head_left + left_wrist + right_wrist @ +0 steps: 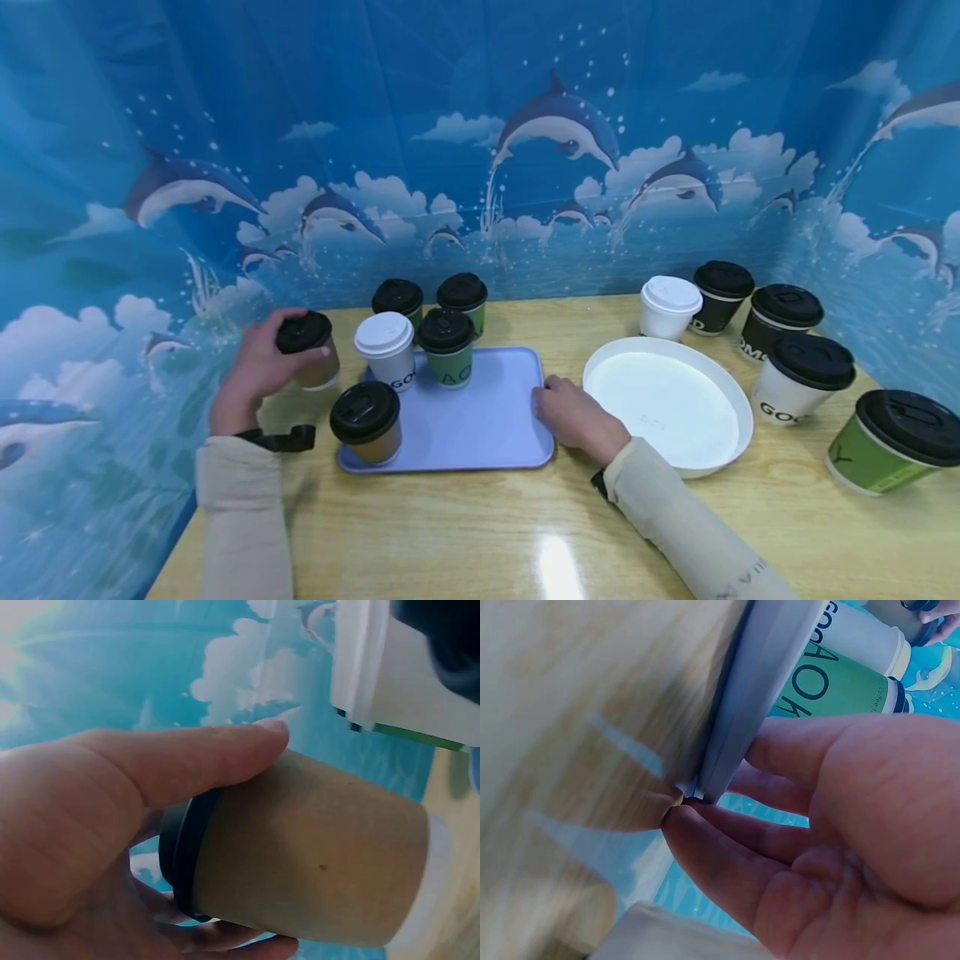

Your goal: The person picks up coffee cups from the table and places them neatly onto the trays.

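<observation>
My left hand (pixel 264 360) holds a brown paper cup (pixel 322 851) with a black lid, thumb on one side and fingers on the other, left of the lavender tray (pixel 487 417). Whether its base touches the table cannot be told. My right hand (pixel 576 418) pinches the tray's right rim, its thumb (pixel 795 750) over the edge and fingertips low by the table. Another brown cup (pixel 378 442) stands on the tray's front left corner. A white cup (pixel 393 367) and a green cup (pixel 450 365) stand towards its back left.
Two more black-lidded green cups (pixel 474 315) stand behind the tray. A round white tray (pixel 667 408) lies to the right. Around it are a white-lidded cup (pixel 663 321), black cups (pixel 716 312), a white cup (pixel 783 396) and a green cup (pixel 873 454). A dolphin-print curtain (pixel 420 167) encloses the table.
</observation>
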### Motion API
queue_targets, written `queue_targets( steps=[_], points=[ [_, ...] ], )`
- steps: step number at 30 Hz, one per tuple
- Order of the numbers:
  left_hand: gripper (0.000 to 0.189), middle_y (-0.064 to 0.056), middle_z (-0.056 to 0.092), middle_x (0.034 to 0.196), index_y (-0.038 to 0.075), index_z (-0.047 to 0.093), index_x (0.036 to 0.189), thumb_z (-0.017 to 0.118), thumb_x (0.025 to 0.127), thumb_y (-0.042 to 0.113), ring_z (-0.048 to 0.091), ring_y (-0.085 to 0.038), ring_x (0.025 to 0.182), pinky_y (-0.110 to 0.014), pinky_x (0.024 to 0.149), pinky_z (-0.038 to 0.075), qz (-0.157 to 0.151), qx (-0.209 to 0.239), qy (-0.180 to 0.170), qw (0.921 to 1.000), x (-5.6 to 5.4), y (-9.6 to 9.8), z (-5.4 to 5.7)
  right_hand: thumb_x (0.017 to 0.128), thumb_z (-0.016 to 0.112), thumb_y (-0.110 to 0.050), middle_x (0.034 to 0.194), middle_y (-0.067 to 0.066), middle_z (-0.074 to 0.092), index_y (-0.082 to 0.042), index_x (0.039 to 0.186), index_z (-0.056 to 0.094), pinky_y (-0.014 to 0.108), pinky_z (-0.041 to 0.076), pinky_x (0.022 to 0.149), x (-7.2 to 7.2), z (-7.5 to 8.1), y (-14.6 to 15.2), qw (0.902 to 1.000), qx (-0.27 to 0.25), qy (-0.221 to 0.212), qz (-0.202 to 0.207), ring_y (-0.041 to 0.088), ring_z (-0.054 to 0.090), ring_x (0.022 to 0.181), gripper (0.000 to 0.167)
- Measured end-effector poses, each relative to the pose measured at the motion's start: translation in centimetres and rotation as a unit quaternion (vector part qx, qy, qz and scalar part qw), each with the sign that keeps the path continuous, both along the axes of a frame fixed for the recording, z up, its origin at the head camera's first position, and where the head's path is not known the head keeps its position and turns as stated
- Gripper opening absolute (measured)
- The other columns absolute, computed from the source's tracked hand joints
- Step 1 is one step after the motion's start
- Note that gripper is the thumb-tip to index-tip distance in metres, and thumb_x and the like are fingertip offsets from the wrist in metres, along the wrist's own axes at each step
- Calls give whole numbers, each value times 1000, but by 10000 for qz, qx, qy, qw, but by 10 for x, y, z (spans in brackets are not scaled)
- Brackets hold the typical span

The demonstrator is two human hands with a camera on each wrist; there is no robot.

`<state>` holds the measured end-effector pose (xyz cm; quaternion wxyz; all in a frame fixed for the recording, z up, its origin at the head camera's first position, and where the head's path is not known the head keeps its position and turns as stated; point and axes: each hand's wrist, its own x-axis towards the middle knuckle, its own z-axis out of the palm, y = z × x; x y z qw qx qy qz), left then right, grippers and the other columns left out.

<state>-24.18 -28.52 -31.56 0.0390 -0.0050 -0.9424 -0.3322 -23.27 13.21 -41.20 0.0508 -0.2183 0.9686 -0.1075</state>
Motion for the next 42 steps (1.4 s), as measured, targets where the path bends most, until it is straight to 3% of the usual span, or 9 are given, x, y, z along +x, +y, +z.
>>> queue_targets(
  steps=[11, 21, 35, 42],
  points=[
    [87, -41, 27, 154, 4, 28, 162, 69, 98, 46, 34, -61, 135, -74, 100, 38, 56, 48, 383, 9992, 12, 4, 15, 106, 54, -12, 125, 30, 60, 6, 127, 65, 54, 55, 91, -1, 0, 0, 9999, 73, 56, 71, 43, 64, 110, 30],
    [84, -36, 34, 155, 6, 32, 161, 68, 98, 48, 38, -57, 136, -72, 102, 37, 191, 290, 874, 9956, 18, 10, 24, 107, 53, -12, 125, 30, 60, 7, 128, 65, 53, 55, 91, -1, 0, 0, 9999, 132, 48, 71, 43, 64, 110, 30],
    [82, -34, 32, 157, 11, 31, 163, 63, 99, 51, 38, -57, 136, -73, 101, 37, 251, 307, 847, 9956, 25, 19, 33, 106, 54, -11, 120, 29, 62, 7, 126, 66, 52, 56, 88, 0, -1, -1, 9997, 125, 142, 133, 41, 65, 106, 29],
    [81, -34, 34, 156, 12, 30, 163, 63, 100, 51, 40, -56, 135, -73, 99, 39, 102, 261, 936, 9952, 34, 24, 42, 107, 53, -12, 125, 30, 61, 7, 129, 65, 53, 55, 91, 0, 0, -1, 9999, 126, 42, 59, 42, 64, 111, 31]
  ],
)
